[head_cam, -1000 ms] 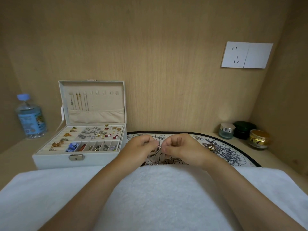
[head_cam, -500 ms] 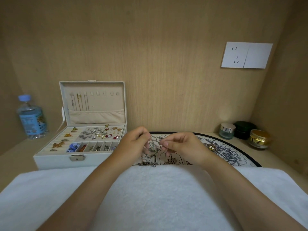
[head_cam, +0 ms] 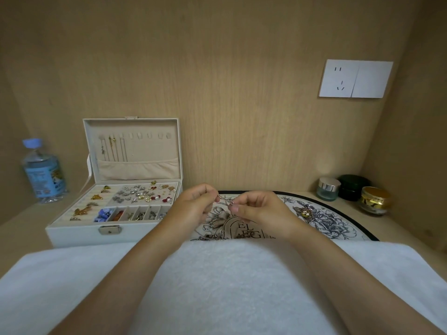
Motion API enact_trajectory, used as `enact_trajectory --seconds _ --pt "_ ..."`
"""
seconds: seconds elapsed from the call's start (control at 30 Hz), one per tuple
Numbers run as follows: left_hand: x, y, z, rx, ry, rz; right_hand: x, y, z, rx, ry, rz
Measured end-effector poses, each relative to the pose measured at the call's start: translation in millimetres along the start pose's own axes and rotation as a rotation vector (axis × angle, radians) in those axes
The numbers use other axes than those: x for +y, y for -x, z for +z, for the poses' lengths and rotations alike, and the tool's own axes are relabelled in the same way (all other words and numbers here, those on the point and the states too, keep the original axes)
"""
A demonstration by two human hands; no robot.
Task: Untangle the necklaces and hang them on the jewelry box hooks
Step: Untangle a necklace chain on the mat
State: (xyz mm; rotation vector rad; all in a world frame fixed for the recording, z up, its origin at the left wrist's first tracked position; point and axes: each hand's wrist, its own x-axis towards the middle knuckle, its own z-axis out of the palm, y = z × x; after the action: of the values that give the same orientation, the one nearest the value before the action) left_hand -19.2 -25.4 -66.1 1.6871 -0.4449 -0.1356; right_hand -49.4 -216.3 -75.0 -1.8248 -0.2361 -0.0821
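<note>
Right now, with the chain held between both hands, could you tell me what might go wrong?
The left hand and right hand pinch a thin chain between them; pulling apart may tighten any knot or snap it. More chain lies beside the towel, whose pile could snag it.

Both bare forearms reach forward and converge, with the left hand and right hand raised close together, backs toward the camera. Each grip is a thumb-and-forefinger pinch on the necklace chain spanning the gap between them, with the other fingers curled.
</note>
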Motion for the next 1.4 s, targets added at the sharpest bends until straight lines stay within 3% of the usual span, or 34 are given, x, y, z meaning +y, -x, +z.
enact_trajectory --seconds 0.07,0.13,0.47,0.73,0.9,1.2,1.4 --pt "-1 1 -6 0.012 -0.243 0.055 -1 0 -3 0.0 -0.005 0.004" --pt "-1 3 -9 -0.027 -0.34 0.108 -2 1 -5 -0.014 -0.01 -0.002" --pt "-5 4 2 -0.018 -0.171 0.051 -1 1 -2 0.046 -0.013 -0.045" --pt "-15 4 4 0.057 -0.326 0.082 2 -2 -4 0.059 -0.027 -0.05" --pt "-14 3 8 0.107 -0.196 0.146 2 -3 -2 0.083 -0.004 -0.093" --pt "-22 1 10 0.106 -0.312 0.224 1 1 -1 0.086 0.143 -0.093" --pt "-28 -1 13 0.084 -0.293 0.157 5 1 4 0.079 0.212 -0.084"
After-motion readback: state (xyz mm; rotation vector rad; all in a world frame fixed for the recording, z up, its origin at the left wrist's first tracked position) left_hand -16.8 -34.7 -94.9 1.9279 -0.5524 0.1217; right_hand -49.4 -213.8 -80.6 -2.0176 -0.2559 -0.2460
